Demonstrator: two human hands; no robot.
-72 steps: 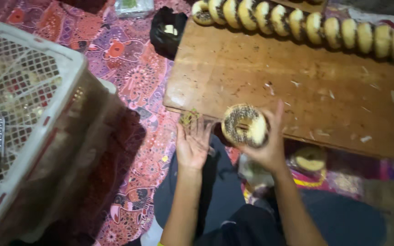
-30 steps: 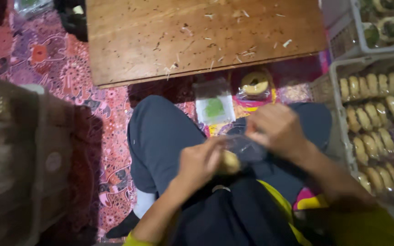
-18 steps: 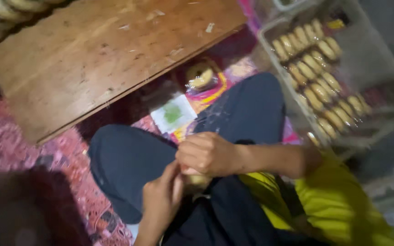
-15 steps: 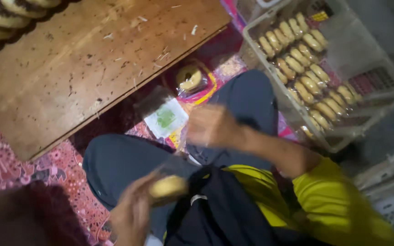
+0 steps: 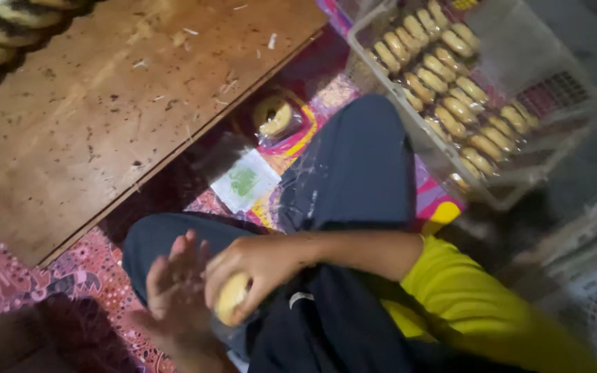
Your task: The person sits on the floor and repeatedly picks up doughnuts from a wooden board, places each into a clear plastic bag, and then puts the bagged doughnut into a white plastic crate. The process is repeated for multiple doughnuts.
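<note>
Right now your right hand (image 5: 257, 266) has its fingers closed around the round pastry (image 5: 231, 298) over your lap. Your left hand (image 5: 174, 290) lies open-fingered just beside it, palm facing the pastry.

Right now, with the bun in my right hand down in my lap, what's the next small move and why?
Probably slide the bun fully into the clear bag. Your right hand grips the bun, your left hand is spread open against it, and clear plastic seems to sit just below, though it is blurred.
</note>
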